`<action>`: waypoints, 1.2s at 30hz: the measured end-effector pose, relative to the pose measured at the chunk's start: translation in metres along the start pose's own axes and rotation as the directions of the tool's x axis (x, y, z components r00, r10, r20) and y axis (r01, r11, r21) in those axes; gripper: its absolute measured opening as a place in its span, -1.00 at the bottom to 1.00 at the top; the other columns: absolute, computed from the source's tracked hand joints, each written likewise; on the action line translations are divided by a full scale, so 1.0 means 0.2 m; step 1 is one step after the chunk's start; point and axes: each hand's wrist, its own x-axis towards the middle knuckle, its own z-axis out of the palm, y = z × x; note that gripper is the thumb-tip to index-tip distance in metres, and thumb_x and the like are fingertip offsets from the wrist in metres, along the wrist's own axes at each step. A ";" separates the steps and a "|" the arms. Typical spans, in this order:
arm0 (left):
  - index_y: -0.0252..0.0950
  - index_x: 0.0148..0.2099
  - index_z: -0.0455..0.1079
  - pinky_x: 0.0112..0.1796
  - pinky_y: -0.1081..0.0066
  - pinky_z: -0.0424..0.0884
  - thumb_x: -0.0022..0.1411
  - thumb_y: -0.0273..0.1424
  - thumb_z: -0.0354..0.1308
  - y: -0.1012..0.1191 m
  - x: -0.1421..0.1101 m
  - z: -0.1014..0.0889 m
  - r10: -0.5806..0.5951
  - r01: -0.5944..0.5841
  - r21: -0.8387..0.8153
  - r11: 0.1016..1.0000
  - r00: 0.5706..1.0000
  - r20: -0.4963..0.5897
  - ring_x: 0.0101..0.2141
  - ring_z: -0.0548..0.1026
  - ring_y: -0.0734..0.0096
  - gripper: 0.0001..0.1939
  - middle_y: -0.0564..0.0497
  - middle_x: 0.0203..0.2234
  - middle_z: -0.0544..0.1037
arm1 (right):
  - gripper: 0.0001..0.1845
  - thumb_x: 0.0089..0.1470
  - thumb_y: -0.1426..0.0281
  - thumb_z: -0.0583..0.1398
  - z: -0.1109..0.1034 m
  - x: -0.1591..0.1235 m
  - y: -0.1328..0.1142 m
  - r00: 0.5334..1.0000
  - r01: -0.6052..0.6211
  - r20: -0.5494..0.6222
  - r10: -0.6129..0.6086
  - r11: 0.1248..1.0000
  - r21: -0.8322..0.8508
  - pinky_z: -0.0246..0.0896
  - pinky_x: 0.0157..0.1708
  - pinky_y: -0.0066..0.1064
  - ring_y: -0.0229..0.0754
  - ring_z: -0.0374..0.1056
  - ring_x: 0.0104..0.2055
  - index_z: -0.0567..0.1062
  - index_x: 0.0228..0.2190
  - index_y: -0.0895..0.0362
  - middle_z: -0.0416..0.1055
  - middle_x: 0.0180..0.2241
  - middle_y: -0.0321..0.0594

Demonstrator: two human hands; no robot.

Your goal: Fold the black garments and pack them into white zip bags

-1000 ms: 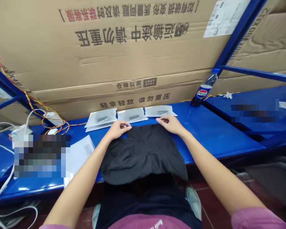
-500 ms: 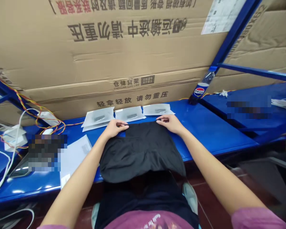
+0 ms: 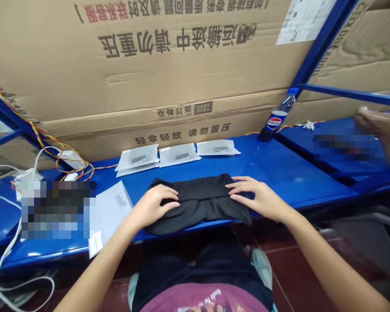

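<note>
The left hand (image 3: pixel 154 203) is half spread, curved over one end of a black cloth (image 3: pixel 201 193), thumb set apart from the fingers and their tips resting on the fabric. The right hand (image 3: pixel 261 199) lies at the other end, loosely spread, fingertips on top. Between the two, the cloth lies doubled over, a fold edge running across it, its near side along the front edge of the blue bench (image 3: pixel 276 173). Just left of the left hand is a flat white packet (image 3: pixel 107 212), partly behind the forearm. Beyond both hands, pale pouches (image 3: pixel 178 155) with dark contents sit in a row. Farther out past the right hand stands a bottle (image 3: pixel 276 119); well to its right is another person's blurred hand (image 3: pixel 383 128). Printed cardboard (image 3: pixel 182 78) rises behind everything.
</note>
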 end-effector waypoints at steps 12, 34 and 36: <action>-0.28 0.07 0.55 -0.05 0.22 0.65 0.40 -0.57 0.26 0.14 -0.51 0.13 0.406 -0.261 0.462 0.848 0.879 -0.248 -0.06 0.69 0.17 -0.76 -0.12 -0.09 0.73 | -0.64 0.38 0.44 0.15 0.08 -0.43 -0.04 0.981 0.178 -0.057 -0.184 0.979 -0.099 0.53 0.17 -0.05 0.04 0.46 0.28 0.67 0.03 -0.08 0.66 0.04 -0.22; -0.21 -0.03 0.63 0.07 0.04 0.50 0.42 -0.40 0.15 -0.11 -0.05 0.02 -0.165 0.251 0.228 0.941 0.926 -0.341 -0.03 0.56 0.05 -0.78 -0.12 -0.10 0.68 | -0.65 0.03 0.06 0.35 0.19 0.22 0.05 0.910 -0.390 -0.210 0.357 0.909 -0.146 0.39 -0.14 -0.14 0.11 0.51 -0.17 0.63 -0.33 0.10 0.57 -0.27 -0.03; -0.23 -0.01 0.61 0.06 0.07 0.52 0.48 -0.40 0.11 -0.05 -0.09 0.06 -0.025 0.125 0.270 0.955 0.938 -0.345 -0.02 0.56 0.09 -0.76 -0.13 -0.07 0.66 | -0.68 0.03 0.07 0.34 0.18 0.20 0.04 0.913 -0.389 -0.190 0.360 0.910 -0.146 0.40 -0.14 -0.16 0.10 0.52 -0.15 0.57 -0.40 0.07 0.58 -0.27 -0.05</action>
